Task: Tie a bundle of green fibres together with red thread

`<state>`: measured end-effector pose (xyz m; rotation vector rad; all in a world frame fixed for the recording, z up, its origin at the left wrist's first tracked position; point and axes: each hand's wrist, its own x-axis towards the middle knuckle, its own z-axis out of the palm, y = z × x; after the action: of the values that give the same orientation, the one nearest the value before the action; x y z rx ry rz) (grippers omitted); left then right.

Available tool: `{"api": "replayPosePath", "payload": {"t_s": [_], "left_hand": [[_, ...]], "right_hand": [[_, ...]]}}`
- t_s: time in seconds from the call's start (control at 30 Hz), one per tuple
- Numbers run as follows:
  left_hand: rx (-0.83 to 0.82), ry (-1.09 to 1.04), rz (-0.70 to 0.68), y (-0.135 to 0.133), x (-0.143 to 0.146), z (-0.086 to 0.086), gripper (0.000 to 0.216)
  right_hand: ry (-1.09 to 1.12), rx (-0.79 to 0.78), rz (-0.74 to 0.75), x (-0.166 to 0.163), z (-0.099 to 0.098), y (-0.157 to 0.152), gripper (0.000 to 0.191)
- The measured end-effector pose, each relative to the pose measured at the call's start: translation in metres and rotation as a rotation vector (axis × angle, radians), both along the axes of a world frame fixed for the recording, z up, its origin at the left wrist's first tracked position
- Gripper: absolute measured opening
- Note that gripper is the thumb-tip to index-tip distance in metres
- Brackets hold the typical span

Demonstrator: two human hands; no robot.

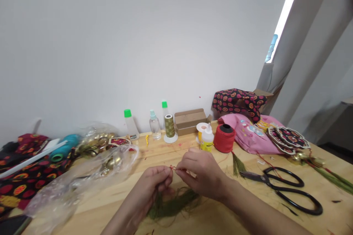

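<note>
Between my two hands a thin red cord [171, 167] forms a small loop or knot. My left hand [157, 180] pinches it from the left, thumb against the fingers. From the other side my right hand [197, 172] is closed in a pinch on the same cord, its fingertips close to the left thumb. Below both hands lies a bundle of dark green tassel thread [173, 205], partly covered by them. Black-handled scissors [271, 181] rest to the right, with a green tassel [237, 164] by their tip.
Behind my hands stand a red thread cone [224, 138], a white glue bottle [207, 139], an olive thread spool [169, 126] and a cardboard box [190, 122]. At left are a plastic bag [82, 180] with gold bells and patterned fabric [19, 183]. A pink bag [245, 132] lies right.
</note>
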<state>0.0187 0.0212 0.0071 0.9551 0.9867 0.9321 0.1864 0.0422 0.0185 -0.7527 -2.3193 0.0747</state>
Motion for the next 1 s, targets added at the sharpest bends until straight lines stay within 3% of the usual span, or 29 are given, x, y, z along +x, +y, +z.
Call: {"api": "replayPosePath", "payload": {"t_s": [0.13,0.3,0.4,0.53,1.0], "left_hand": [[-0.015,-0.022,-0.002,-0.001,0.001,0.004,0.026],[-0.019,-0.033,-0.069,-0.003,0.003,0.005,0.024],[-0.008,-0.036,-0.113,-0.003,0.003,0.003,0.023],[-0.019,-0.043,-0.180,-0.003,0.003,0.000,0.022],[-0.101,-0.100,-0.198,-0.005,0.002,0.003,0.022]], "right_hand": [[0.129,-0.113,0.026,-0.001,0.000,0.000,0.010],[0.389,-0.476,0.131,-0.006,-0.003,0.003,0.008],[0.375,-0.689,0.174,-0.007,-0.008,0.004,0.010],[0.340,-0.929,0.121,-0.007,-0.012,0.004,0.008],[0.434,-1.019,0.251,-0.006,-0.005,0.003,0.014]]}}
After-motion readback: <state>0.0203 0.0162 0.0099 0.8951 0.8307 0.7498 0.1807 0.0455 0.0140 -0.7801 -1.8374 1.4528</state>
